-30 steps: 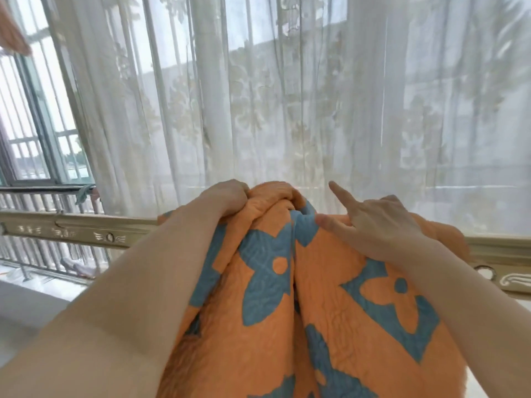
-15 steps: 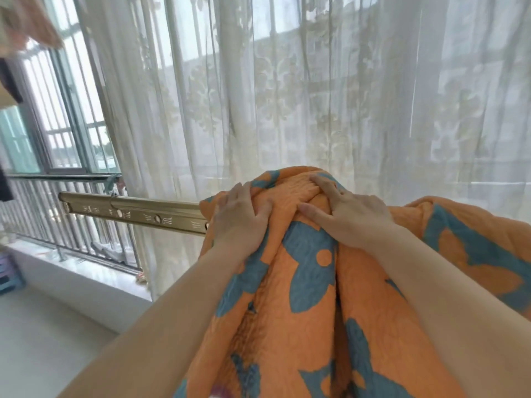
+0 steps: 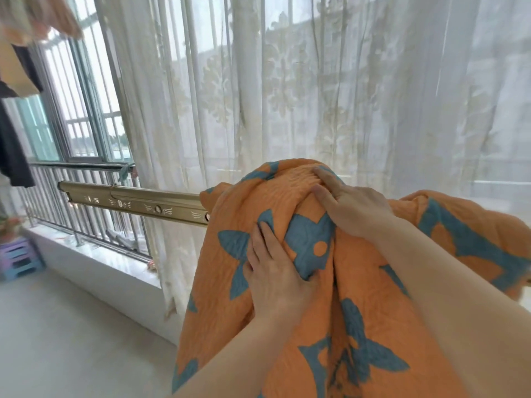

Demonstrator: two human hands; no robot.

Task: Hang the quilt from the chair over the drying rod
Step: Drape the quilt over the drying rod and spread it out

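Orange-and-blue quilt lies bunched over the gold drying rod, in front of the sheer curtain. Left hand rests flat on its near face, fingers straight. Right hand presses the top fold, fingers extended, gripping nothing.

Your left hand lies palm-down on the quilt, fingers straight and close together, pointing up and away from you, thumb out to the right against a fold; its bare forearm runs back to the bottom edge of view. Your right hand sits higher and further out (just beyond the left fingertips), palm-down and pressing, fingers spread and only slightly bent. Its forearm comes in from the lower right, so both arms converge toward the hands.
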